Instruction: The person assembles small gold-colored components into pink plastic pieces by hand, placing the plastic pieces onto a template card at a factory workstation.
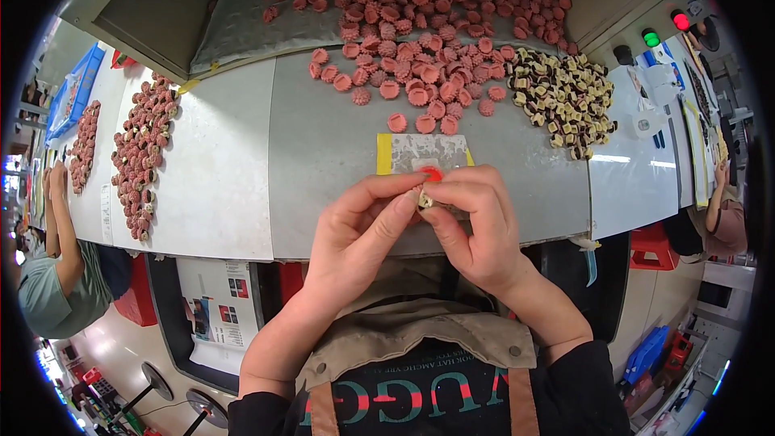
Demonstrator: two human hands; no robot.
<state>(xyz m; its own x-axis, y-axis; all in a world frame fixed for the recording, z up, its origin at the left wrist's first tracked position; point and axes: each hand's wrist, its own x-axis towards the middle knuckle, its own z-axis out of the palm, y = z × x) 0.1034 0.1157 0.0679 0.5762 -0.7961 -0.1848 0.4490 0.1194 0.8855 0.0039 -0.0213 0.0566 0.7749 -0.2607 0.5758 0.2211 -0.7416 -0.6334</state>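
Close over the table's front edge, my left hand (363, 222) and my right hand (482, 230) meet with thumbs and fingers pinched together. Between their tips is a small cream-and-dark piece (425, 200), partly covered by the fingers. Just beyond the fingertips shows a bright red spot (432, 173); whether it lies on the mat or between the fingers is unclear. Under and behind the hands lies a grey patterned mat (420, 145) with yellow edges. Bumpy pink cup-shaped shells (420, 73) spread beyond it, three of them nearest the mat.
Cream-and-dark pieces (563, 101) are heaped to the right of the shells. On the left lie rows of pink-and-cream pieces (141, 157), with a blue tray (74, 97) farther out. Other people sit at the left (60, 282) and right (726, 218). A red stool (652, 246) stands at the right.
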